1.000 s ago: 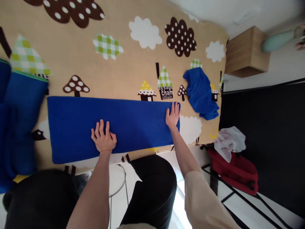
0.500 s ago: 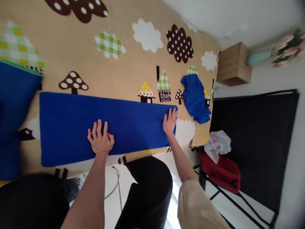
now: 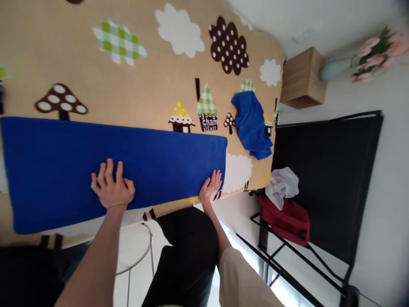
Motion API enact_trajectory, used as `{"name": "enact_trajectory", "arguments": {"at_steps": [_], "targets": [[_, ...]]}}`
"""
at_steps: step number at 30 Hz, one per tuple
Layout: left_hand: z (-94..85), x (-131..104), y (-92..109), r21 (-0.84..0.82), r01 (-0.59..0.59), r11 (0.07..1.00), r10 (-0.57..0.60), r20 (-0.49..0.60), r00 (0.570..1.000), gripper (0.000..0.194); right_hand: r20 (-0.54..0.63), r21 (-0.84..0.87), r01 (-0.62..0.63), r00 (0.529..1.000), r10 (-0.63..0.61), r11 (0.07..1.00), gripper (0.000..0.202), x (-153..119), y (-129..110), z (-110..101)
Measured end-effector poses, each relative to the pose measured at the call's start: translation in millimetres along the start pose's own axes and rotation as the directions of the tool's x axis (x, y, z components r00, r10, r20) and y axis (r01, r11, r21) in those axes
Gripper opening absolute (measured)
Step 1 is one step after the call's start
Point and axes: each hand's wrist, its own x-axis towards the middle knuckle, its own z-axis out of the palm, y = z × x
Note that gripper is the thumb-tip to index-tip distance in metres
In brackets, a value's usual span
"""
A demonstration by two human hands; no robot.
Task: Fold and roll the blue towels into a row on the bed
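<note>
A long blue cloth, which looks like a folded towel, lies flat along the near side of a surface with a patterned tan cover. My left hand rests palm down on the cloth's near middle, fingers spread. At the cloth's near right corner, my right hand lies flat with its fingers stretched out. Neither hand grips anything. Beyond the cloth's right end sits a crumpled blue cloth, apart from both hands.
A wooden box stands at the right end, beside a pale vase with pink flowers. Below are a black panel, a red bag and a white plastic bag. A round stool shows under the near edge.
My right hand has slid along the cloth's right end toward its near corner. The left hand stays flat on the cloth. The view has shifted right, and the blue fabric at far left is out of sight.
</note>
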Motion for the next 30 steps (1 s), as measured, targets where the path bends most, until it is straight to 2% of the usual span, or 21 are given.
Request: {"name": "enact_trajectory", "arguments": {"at_steps": [4,9,13,18,23,27,30], "targets": [[1.3,0,1,0.100,-0.091,0.991,0.099,-0.079,0.992,0.082,0.013,-0.013,0.004,1.000,-0.004,1.000,0.057,3,-3,-1],[-3.4,3,13,0.131,-0.097,0.987,0.097,0.007,0.995,0.089,0.043,-0.014,-0.034,0.998,0.034,0.999,0.058,11,-6,-6],[-4.6,5,20,0.166,-0.092,0.982,0.091,0.013,0.996,0.087,0.053,0.000,-0.039,0.998,0.039,0.999,0.059,13,-4,-9],[-1.5,3,17,0.200,-0.100,0.975,0.100,0.011,0.995,0.082,0.051,0.017,-0.021,0.998,0.021,1.000,0.060,12,2,-9],[3.2,1,11,0.220,-0.144,0.965,0.163,-0.070,0.984,0.069,0.039,0.030,-0.015,0.999,0.013,0.999,0.060,10,3,-10],[1.8,2,14,0.232,-0.126,0.964,0.140,-0.045,0.989,0.067,0.006,0.056,-0.007,1.000,0.007,0.998,0.059,9,4,-10],[-1.8,2,17,0.213,-0.053,0.976,0.052,0.012,0.999,0.068,-0.003,0.079,-0.018,1.000,0.018,0.997,0.060,7,5,-9]]}}
